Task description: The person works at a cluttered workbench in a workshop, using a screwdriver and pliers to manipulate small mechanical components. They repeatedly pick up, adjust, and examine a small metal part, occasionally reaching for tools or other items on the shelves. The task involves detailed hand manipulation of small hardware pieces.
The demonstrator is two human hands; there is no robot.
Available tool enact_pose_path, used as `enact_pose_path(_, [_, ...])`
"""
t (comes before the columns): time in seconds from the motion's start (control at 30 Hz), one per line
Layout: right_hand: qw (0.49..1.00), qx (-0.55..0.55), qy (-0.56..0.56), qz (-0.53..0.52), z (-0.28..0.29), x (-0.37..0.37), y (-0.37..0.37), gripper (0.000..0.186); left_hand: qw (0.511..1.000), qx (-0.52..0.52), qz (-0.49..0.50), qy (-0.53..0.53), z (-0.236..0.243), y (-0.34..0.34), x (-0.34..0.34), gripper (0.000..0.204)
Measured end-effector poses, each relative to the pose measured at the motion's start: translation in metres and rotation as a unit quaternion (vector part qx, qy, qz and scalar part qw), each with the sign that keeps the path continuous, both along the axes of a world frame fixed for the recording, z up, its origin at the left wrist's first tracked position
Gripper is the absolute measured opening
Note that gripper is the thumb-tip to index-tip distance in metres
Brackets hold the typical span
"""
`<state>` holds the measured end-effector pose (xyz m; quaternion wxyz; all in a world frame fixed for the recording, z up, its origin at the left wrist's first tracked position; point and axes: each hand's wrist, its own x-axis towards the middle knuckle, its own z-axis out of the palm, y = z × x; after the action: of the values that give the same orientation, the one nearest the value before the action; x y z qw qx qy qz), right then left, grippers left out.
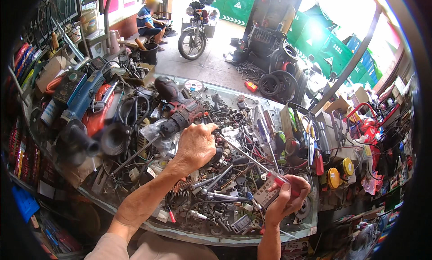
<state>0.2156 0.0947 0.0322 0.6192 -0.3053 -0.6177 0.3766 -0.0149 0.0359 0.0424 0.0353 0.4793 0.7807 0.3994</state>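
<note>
My right hand [288, 199] grips the red handle of a long screwdriver [245, 155] above the cluttered glass-topped bench. Its thin metal shaft slants up and left to my left hand [196, 144]. The left fingers are curled closed beside the shaft's far end; what they pinch is hidden behind the hand. Just beyond my left hand lies a red and black cordless drill [182, 116] with a long bit fitted. A pale printed card or small box [266, 193] is beside my right fingers. Loose springs, a ratchet wrench [220, 196] and small metal parts lie below both hands.
Scissors [309, 136] stand in a tool holder at the right. A blue power tool [85, 96] and black cups crowd the left. Beyond the bench are a motorcycle [194, 33], a seated person [150, 24] with a yellow helmet, and stacked tyres [272, 84].
</note>
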Motion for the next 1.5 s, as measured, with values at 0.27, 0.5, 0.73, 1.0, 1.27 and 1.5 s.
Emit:
enact_pose_path(0.27, [0.997,-0.072,-0.029,0.006,-0.007,0.014,0.003,0.025,1.000,-0.011,0.007,-0.001,0.000,-0.001,-0.001,0.028])
enact_pose_path(0.5, [0.999,0.041,0.012,-0.011,0.002,-0.003,-0.002,0.025,1.000,0.000,0.002,-0.007,-0.001,0.001,-0.001,0.027])
enact_pose_path(0.73, [0.991,-0.130,-0.016,0.000,0.002,0.011,-0.001,0.023,1.000,-0.005,0.005,-0.004,0.000,0.001,-0.001,0.027])
enact_pose_path(1.0, [0.999,0.018,0.044,0.011,0.000,-0.005,0.001,0.018,1.000,-0.016,0.006,-0.009,0.001,0.001,0.000,0.027])
enact_pose_path(1.27, [0.997,-0.076,0.031,-0.001,0.004,0.001,0.001,0.021,1.000,-0.013,0.006,-0.003,0.001,0.000,0.000,0.026])
enact_pose_path(1.5, [0.998,-0.056,0.004,-0.024,-0.004,0.004,0.009,0.033,1.000,0.004,0.000,-0.014,-0.002,0.001,-0.002,0.025])
